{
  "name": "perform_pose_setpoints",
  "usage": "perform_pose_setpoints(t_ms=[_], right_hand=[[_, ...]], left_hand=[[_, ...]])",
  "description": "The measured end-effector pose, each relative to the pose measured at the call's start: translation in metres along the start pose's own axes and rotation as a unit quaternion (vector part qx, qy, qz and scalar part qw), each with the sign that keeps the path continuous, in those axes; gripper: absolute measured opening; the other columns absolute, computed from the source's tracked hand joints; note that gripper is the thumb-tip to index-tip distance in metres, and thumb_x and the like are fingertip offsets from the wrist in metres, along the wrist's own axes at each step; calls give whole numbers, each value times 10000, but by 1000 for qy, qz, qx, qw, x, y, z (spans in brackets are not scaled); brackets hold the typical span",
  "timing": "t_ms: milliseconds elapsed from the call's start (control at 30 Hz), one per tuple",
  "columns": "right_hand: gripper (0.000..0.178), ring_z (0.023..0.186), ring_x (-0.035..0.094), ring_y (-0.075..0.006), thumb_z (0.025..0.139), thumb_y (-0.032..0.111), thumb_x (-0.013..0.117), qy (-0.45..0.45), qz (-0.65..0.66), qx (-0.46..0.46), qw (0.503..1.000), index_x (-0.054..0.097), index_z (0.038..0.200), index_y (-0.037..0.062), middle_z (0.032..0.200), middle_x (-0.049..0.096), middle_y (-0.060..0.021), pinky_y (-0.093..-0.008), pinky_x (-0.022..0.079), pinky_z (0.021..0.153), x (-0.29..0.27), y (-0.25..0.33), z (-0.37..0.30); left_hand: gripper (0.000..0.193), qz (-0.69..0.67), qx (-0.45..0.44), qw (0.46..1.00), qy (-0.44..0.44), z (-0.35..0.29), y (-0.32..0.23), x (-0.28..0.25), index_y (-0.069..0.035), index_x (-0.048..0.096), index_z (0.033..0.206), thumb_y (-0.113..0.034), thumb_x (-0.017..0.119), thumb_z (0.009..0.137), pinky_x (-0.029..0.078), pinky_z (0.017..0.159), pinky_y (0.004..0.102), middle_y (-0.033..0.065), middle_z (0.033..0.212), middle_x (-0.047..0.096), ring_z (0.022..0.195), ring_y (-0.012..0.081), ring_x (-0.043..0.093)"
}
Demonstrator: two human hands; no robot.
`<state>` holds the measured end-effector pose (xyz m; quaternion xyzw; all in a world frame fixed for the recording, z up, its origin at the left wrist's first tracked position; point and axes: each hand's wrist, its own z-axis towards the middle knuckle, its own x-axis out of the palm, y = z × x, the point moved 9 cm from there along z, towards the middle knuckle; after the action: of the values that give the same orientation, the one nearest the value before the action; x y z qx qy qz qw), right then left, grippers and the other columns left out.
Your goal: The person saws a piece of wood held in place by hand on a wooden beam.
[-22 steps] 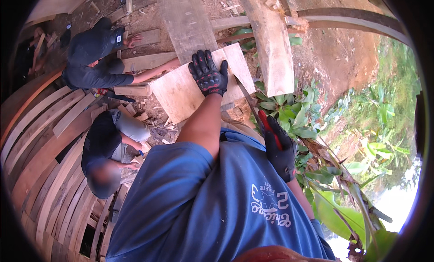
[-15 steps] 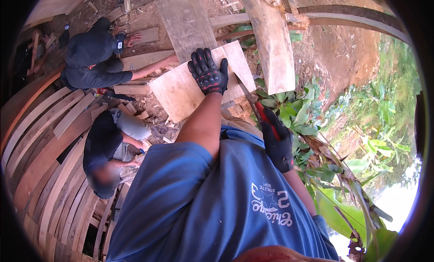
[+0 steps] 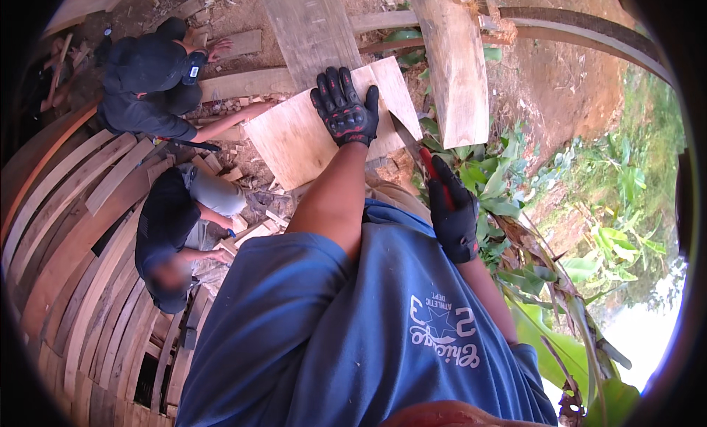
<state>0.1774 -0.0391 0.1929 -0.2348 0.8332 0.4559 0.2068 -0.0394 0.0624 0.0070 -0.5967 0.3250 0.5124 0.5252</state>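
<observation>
My left hand [image 3: 346, 110], in a black glove with red marks, lies flat with its fingers stretched out on a pale wooden board [image 3: 291, 143]. That board rests across a greyer plank [image 3: 313, 37]. A split runs through the board near its right end, setting off a narrow strip [image 3: 395, 88]. The blade of a handsaw [image 3: 405, 135] stands in this cut, its far end hidden by the wood. At lower right my gloved right hand [image 3: 453, 215] is closed round the saw's red handle.
A thick plank [image 3: 449, 73] juts toward me right of the board. Two people crouch at the left; the farther person [image 3: 147, 77] reaches an arm to the board's left end. Stacked planks [image 3: 88, 280] fill the lower left. Leafy plants [image 3: 490, 180] grow beside the saw.
The saw and my right hand have moved forward, sliding more of the blade into the cut. The farther person's reaching arm has drawn back a little. My left hand stays on the board.
</observation>
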Motion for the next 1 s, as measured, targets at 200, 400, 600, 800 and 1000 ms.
perform_pose_setpoints(t_ms=[200, 400, 600, 800, 1000], right_hand=[[391, 986, 791, -296, 1062, 159, 652, 8, 8, -24, 1000, 687, 1444, 80, 1133, 792, -238, -413, 583, 857, 5, -3, 12], [416, 1099, 775, -373, 1073, 194, 631, 5, 5, -42, 999, 659, 1473, 84, 1229, 775, -233, -433, 578, 923, 12, 18, 2], [420, 1130, 755, -422, 1076, 210, 631, -29, 44, -34, 998, 653, 1463, 48, 1213, 762, -278, -472, 570, 965, 28, 15, -26], [409, 1081, 771, -407, 1068, 199, 651, -46, 41, -108, 992, 662, 1435, 17, 1184, 771, -274, -457, 585, 927, 26, 17, -33], [409, 1114, 762, -417, 1066, 193, 652, -41, 12, -132, 990, 667, 1429, 6, 1219, 765, -275, -459, 586, 952, 29, 24, -33]], left_hand=[[819, 1, -2, 1000, 8, -3, -1, 1, -101, 461, 1620, -627, 594, 1007, 167, 1316, 621, 169, 1712, 386, 1618, 386, 282], [817, -17, 19, 1000, -13, -2, -5, -11, -78, 480, 1598, -597, 644, 988, 194, 1303, 624, 191, 1681, 418, 1593, 399, 322], [827, -56, 110, 992, -3, 3, 0, -20, -49, 472, 1587, -588, 650, 987, 218, 1300, 597, 196, 1634, 455, 1566, 404, 354], [857, -31, 54, 998, -18, -7, 8, -22, -53, 438, 1610, -610, 634, 988, 188, 1316, 594, 187, 1658, 426, 1584, 404, 321], [851, -45, 11, 999, -27, -22, 18, -17, -26, 394, 1635, -569, 600, 1013, 152, 1328, 594, 197, 1694, 383, 1613, 413, 271]])
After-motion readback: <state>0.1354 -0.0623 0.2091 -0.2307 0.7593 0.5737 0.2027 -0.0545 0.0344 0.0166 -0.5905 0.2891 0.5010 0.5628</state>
